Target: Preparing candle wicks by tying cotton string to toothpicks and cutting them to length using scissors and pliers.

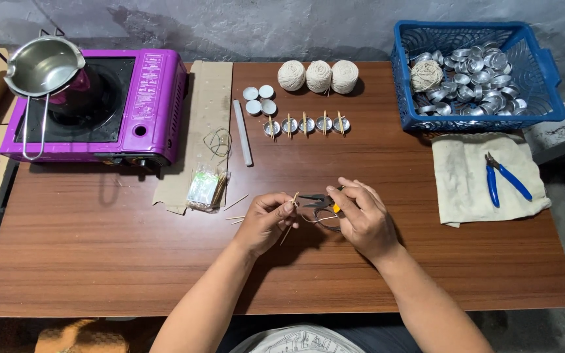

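Note:
My left hand point(267, 221) pinches a thin wooden stick with a short piece of string point(293, 200) at its fingertips, over the middle of the wooden table point(99, 261). My right hand point(361, 219) holds small black thread snips point(315, 199) with an orange part, their tips pointing at the string. The two hands are close together, almost touching. Dark wire or thread loops lie under the right hand.
A purple portable stove point(145, 111) with a metal pitcher point(42, 65) stands back left. Three twine balls point(318, 76), small metal cups with sticks point(306, 124), a white rod point(242, 132), a blue basket of cups point(544, 85) and blue pliers point(506, 178) on a cloth surround.

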